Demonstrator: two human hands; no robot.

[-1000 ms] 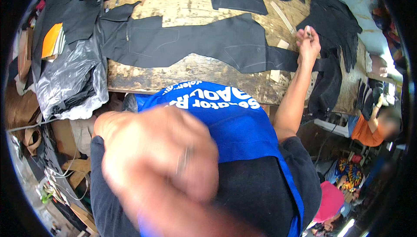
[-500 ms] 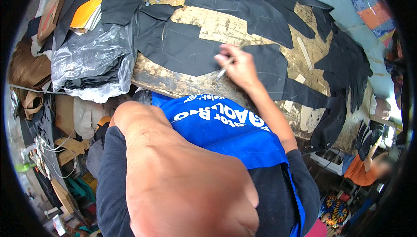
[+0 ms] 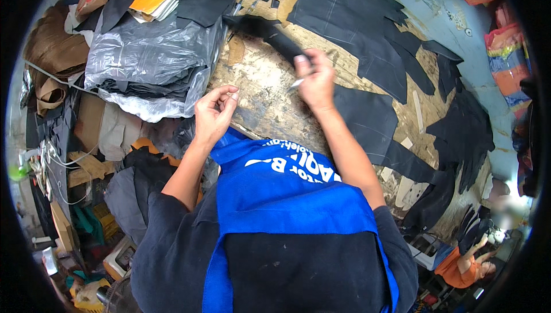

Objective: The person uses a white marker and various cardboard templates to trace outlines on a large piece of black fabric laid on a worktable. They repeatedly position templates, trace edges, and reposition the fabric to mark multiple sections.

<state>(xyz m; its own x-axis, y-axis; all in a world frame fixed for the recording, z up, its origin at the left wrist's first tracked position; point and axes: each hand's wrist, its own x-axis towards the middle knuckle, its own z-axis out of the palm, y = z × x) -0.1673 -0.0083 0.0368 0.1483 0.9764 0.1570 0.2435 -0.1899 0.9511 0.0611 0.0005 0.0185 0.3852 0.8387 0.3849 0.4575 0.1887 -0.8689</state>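
- Right hand point(image 3: 317, 80), just above picture centre toward 1 o'clock: closed round a pen-like tool point(image 3: 297, 83), pale tip out toward 8 o'clock. Its fingertips also meet the near end of a black sheet piece point(image 3: 268, 30), apparently pinched; blur hides the exact contact.
- Sheet piece: runs from that hand toward 10 o'clock, seen nearly edge-on, at least partly raised off the wooden bench point(image 3: 261, 103).
- Left hand point(image 3: 213, 113), at 8 o'clock from the right: half curled, narrow gap between thumb and forefinger, nothing seen in it.
- Handling, my judgement from here: light, limp, leather-like; folds sooner than tears. Matte face, so probably not slippery.
- Best hold, I reckon: an edge near each end, one per hand, to stop sagging.
- At 4 o'clock from the right hand: black cut panel point(image 3: 370, 120), flat.
- At 10 o'clock from the left hand: clear plastic bag point(image 3: 138, 40) over dark sheets.
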